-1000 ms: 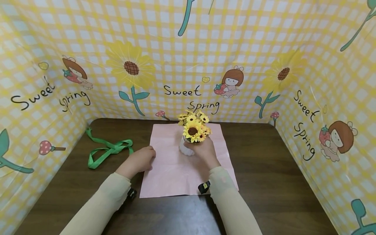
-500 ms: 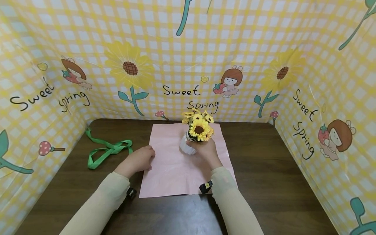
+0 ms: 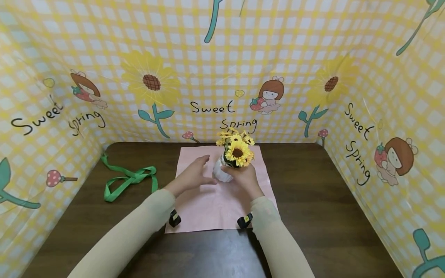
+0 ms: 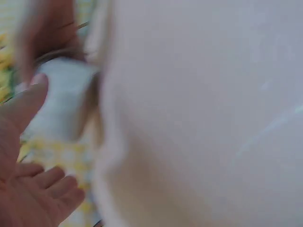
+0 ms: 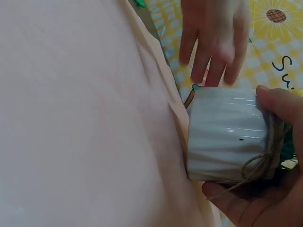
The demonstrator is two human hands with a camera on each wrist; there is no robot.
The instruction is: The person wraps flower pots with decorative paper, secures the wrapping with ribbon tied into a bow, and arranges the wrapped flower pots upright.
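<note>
A white ribbed flower pot of yellow sunflowers stands on a sheet of pink paper. Round its neck runs a twine bow, visible in the right wrist view. My right hand grips the pot near its rim, thumb on one side and fingers on the other. To the left of the pot, my left hand is held over the paper with thumb and fingers spread, apart from the pot. The left wrist view shows the same spread left hand beside the blurred pot.
A loose green ribbon lies on the dark wooden table, left of the paper. Yellow checked cloth with printed flowers walls the table at the back and both sides.
My left hand has left the paper's left edge and moved right, opening toward the pot. The pot, in my right hand, has shifted slightly right.
</note>
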